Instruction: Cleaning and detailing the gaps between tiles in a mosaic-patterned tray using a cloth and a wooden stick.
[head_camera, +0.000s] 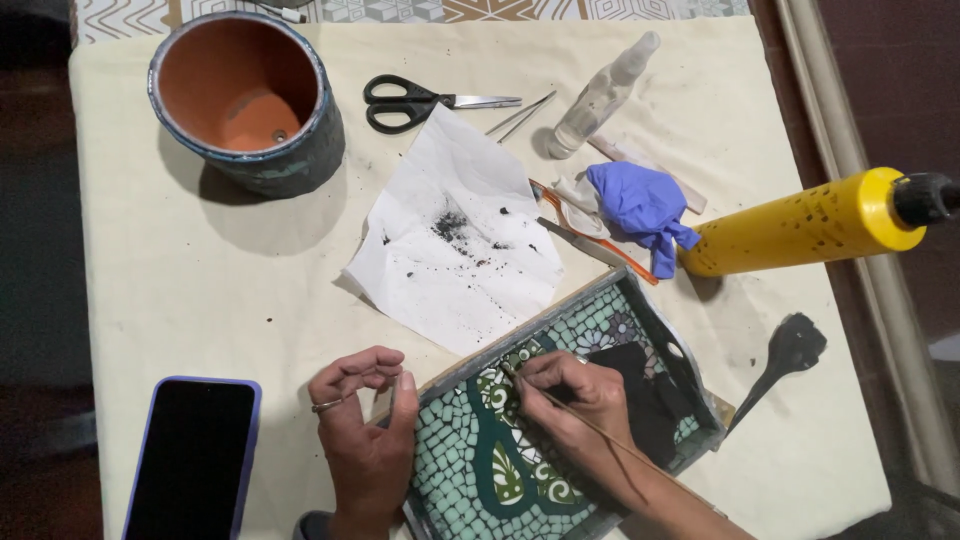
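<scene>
The mosaic tray (560, 430) lies at the near edge of the cloth-covered table (180, 260), at about six o'clock, tilted so one corner points toward two o'clock. The right hand (580, 395) rests on the green tiles, fingers pinched together around a thin wooden stick (600, 435), its tip set down among the darker swirl pieces. The left hand (365, 430) steadies the tray's left rim — thumb pressed along the frame, the other fingers curled loosely and apart from it, closed on nothing.

To my eye this is the picking stage: working the stick point along the joints between tiles. The next stroke seems to call for a light, short drag, with the left hand keeping the frame from sliding.

Around them: a crumpled white paper (455, 250) flecked with black crumbs at twelve o'clock of the tray, a phone (195, 455) at nine, a terracotta pot (245, 95) far off at eleven, scissors (420, 102) beside it, a blue glove (640, 205) and yellow bottle (800, 225) toward two.
</scene>
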